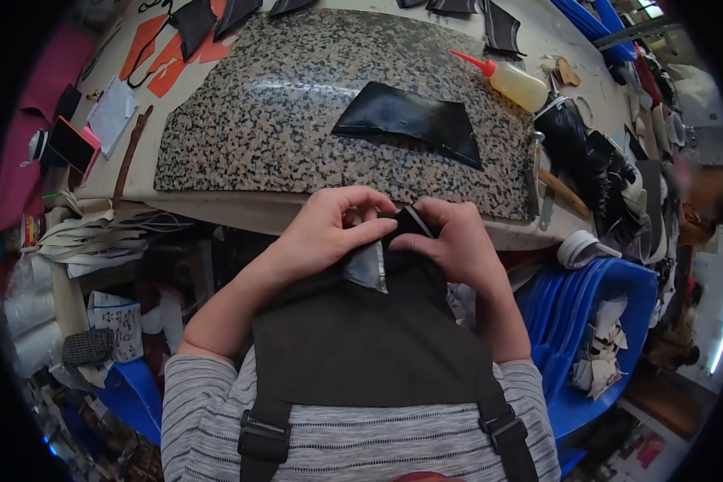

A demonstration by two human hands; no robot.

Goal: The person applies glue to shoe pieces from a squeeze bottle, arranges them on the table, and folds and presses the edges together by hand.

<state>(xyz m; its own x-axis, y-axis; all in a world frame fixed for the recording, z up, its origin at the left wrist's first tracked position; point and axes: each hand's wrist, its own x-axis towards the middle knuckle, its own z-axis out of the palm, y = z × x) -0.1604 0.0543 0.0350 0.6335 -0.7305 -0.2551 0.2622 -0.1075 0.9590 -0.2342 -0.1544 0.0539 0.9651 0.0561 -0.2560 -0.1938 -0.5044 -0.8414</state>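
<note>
Close to the apron, a small black leather piece is held between my two hands, its shiny face hanging below the fingers. My left hand pinches it with thumb and forefinger. On the other side, my right hand has its fingers closed on a dark edge with a pale strip along it. Part of the piece is hidden by the fingers and blends into the dark apron. Beyond the hands, a larger black leather panel lies on the speckled stone slab.
A glue bottle with a red nozzle lies at the slab's right. Beside it are black leather items and a wooden-handled tool. Stacked blue chairs or bins stand lower right. A phone and papers lie left.
</note>
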